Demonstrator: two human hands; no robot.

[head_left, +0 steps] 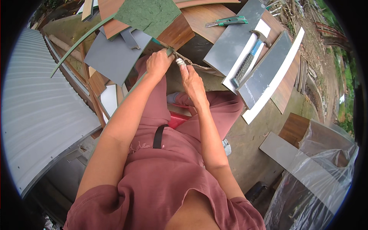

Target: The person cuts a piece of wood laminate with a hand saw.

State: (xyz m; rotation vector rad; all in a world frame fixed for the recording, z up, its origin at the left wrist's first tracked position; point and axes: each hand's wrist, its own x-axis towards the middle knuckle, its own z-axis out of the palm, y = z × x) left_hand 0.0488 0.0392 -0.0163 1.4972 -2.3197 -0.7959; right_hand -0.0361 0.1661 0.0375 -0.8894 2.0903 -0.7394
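Note:
My left hand [159, 64] is closed near the front edge of the piled boards, apparently gripping a narrow grey-green strip [170, 51] whose end pokes out by the thumb. My right hand [193, 82] is wrapped round a tool with a white-wrapped handle [180, 61]. The working end of that tool is too small to make out; it lies close beside my left fingers. Just beyond both hands sits a board with a green stone-like face [147, 17], along with a wood-grain board [177, 32].
On dark panels to the right lie a green utility knife [228, 22] and a hammer [247, 59] with a blue-and-black handle. A long curved green strip [78, 40] and a grey panel [115, 53] are at the left, near corrugated sheet metal [42, 111]. Clear plastic [318, 165] covers boards at lower right.

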